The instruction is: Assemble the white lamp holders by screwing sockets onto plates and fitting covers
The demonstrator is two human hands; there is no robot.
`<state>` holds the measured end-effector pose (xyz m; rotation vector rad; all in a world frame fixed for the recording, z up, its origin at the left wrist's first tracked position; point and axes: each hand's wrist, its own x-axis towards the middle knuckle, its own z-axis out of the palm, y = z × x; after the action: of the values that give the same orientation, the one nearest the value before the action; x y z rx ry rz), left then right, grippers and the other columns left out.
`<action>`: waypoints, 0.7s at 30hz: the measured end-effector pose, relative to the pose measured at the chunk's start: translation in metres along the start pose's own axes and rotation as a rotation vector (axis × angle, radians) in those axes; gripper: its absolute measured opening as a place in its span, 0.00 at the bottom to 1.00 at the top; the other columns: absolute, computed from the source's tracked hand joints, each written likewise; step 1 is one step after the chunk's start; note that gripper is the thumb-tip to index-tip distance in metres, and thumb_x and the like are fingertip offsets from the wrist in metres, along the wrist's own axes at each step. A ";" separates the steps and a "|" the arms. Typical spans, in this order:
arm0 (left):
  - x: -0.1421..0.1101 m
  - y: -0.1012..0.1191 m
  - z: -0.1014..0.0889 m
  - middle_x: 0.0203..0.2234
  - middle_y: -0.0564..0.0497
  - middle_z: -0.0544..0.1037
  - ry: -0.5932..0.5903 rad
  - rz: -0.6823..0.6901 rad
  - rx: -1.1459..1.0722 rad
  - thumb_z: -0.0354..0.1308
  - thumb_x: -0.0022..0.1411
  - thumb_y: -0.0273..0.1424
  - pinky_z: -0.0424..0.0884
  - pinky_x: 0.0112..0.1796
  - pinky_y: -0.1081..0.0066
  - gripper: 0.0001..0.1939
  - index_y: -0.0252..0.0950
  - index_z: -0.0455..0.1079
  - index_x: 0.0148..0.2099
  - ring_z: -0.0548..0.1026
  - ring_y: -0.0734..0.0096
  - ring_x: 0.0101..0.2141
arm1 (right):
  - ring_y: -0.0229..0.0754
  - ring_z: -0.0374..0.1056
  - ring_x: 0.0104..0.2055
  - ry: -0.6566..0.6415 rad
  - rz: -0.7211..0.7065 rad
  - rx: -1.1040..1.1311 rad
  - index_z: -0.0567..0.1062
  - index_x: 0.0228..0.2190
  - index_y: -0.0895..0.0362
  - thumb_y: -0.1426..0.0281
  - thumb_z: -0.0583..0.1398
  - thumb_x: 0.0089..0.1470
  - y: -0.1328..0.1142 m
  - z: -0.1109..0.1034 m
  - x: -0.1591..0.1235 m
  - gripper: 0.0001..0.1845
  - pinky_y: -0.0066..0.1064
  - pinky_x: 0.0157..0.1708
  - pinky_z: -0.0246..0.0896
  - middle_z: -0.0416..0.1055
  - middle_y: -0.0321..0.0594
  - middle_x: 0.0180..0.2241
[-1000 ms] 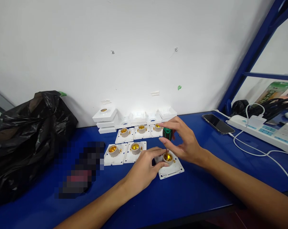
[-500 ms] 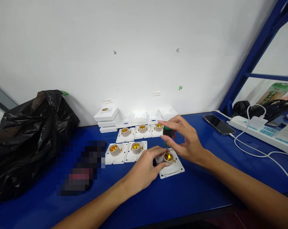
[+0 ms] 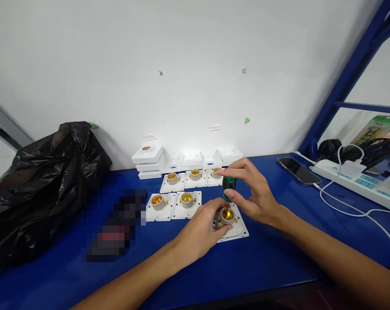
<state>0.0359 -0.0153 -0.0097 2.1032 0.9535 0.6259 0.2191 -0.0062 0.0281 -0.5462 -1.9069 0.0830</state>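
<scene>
Green screwdriver [image 3: 229, 184] pinched in right fingers [image 3: 227, 182]; left fingers [image 3: 226, 215] grip the socket [image 3: 227, 216].

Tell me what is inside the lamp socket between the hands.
Inside the socket is a gold-coloured metal lining, with the screwdriver reaching down into it. Its shaft covers part of the interior, so whatever lies under the tip cannot be seen.

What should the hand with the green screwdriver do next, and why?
Maybe the right hand should give the green screwdriver a small twist. Its metal shaft points down inside the round gold-lined socket, and the left hand has its fingers around that socket, which would probably help steady it.
</scene>
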 end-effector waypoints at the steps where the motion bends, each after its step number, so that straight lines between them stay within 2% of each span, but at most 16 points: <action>1: -0.001 0.000 -0.001 0.43 0.48 0.79 0.003 -0.003 -0.005 0.66 0.61 0.26 0.70 0.44 0.63 0.15 0.37 0.71 0.50 0.77 0.58 0.43 | 0.43 0.69 0.41 -0.006 0.010 -0.004 0.74 0.55 0.50 0.73 0.59 0.65 -0.001 -0.001 0.001 0.19 0.38 0.37 0.69 0.73 0.42 0.42; 6: -0.005 0.000 -0.002 0.47 0.46 0.78 0.014 -0.017 -0.024 0.66 0.62 0.26 0.69 0.48 0.62 0.15 0.38 0.70 0.50 0.76 0.57 0.47 | 0.43 0.70 0.45 -0.072 0.063 0.064 0.70 0.59 0.49 0.76 0.52 0.68 -0.002 -0.004 0.002 0.22 0.42 0.44 0.68 0.75 0.42 0.46; 9: -0.004 0.001 -0.002 0.46 0.47 0.78 0.003 -0.015 -0.022 0.65 0.62 0.25 0.70 0.46 0.63 0.15 0.37 0.70 0.51 0.76 0.58 0.45 | 0.42 0.67 0.39 0.000 0.053 0.031 0.73 0.54 0.49 0.72 0.61 0.64 -0.001 -0.002 0.002 0.17 0.38 0.37 0.67 0.72 0.38 0.39; 11: -0.003 0.001 -0.002 0.44 0.48 0.78 -0.005 -0.010 -0.024 0.65 0.62 0.25 0.70 0.45 0.63 0.15 0.37 0.71 0.51 0.76 0.60 0.43 | 0.41 0.64 0.35 0.050 0.041 -0.005 0.74 0.50 0.49 0.71 0.66 0.60 -0.001 -0.001 0.001 0.17 0.35 0.32 0.65 0.69 0.35 0.34; 13: -0.003 0.000 -0.002 0.44 0.47 0.78 -0.003 -0.010 -0.025 0.65 0.61 0.25 0.70 0.45 0.63 0.16 0.37 0.71 0.51 0.76 0.59 0.44 | 0.41 0.65 0.36 0.037 0.035 -0.019 0.74 0.52 0.49 0.72 0.65 0.61 -0.001 0.000 0.001 0.18 0.35 0.33 0.66 0.69 0.36 0.36; 15: -0.003 -0.001 -0.002 0.46 0.46 0.78 -0.002 -0.011 -0.025 0.66 0.61 0.26 0.70 0.47 0.63 0.16 0.37 0.71 0.51 0.76 0.57 0.46 | 0.42 0.68 0.41 -0.024 0.034 -0.001 0.71 0.57 0.49 0.74 0.59 0.65 -0.001 0.000 0.000 0.20 0.38 0.38 0.68 0.72 0.40 0.43; 17: -0.003 -0.001 -0.001 0.46 0.46 0.78 0.002 -0.005 -0.025 0.66 0.61 0.26 0.70 0.46 0.63 0.16 0.37 0.71 0.51 0.76 0.57 0.46 | 0.42 0.68 0.43 -0.044 0.034 0.017 0.70 0.59 0.49 0.74 0.58 0.66 -0.001 0.001 -0.001 0.21 0.38 0.39 0.69 0.73 0.41 0.45; 21: -0.003 -0.002 -0.001 0.41 0.49 0.79 0.020 0.026 -0.019 0.64 0.62 0.26 0.71 0.41 0.66 0.15 0.37 0.71 0.51 0.77 0.61 0.40 | 0.39 0.63 0.33 0.051 -0.004 -0.065 0.72 0.52 0.49 0.71 0.68 0.57 -0.001 0.001 -0.001 0.22 0.33 0.30 0.65 0.69 0.34 0.35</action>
<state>0.0326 -0.0167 -0.0111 2.0996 0.9289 0.6677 0.2180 -0.0078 0.0268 -0.5834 -1.8663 0.0043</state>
